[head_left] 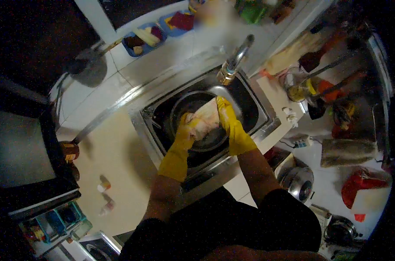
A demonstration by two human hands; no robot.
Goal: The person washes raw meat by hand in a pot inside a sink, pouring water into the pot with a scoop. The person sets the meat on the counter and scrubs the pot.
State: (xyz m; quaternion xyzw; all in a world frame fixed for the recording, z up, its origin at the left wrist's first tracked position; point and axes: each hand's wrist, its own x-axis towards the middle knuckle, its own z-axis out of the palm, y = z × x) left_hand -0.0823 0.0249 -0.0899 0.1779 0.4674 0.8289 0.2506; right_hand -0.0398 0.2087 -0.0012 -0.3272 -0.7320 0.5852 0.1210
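Both hands wear yellow rubber gloves and hold a pale, pinkish cloth (207, 118) stretched between them. My left hand (186, 127) is closed on its lower left end. At the upper right edge, my right hand (224, 111) grips it, with the fingers partly hidden. Beneath the cloth, a dark round pan (176, 103) sits in the steel sink (263, 114). The cloth and gloves cover part of the pan's inside. Behind the hands rises the faucet (228, 73); I cannot make out any water flowing from it.
Blue trays (130, 47) of food stand along the back ledge. A pale counter (114, 150) lies left of the sink, with a brown jar (70, 151) by its far edge. Glass jars (295, 89) and hanging utensils crowd the right, above a metal pot (297, 182).
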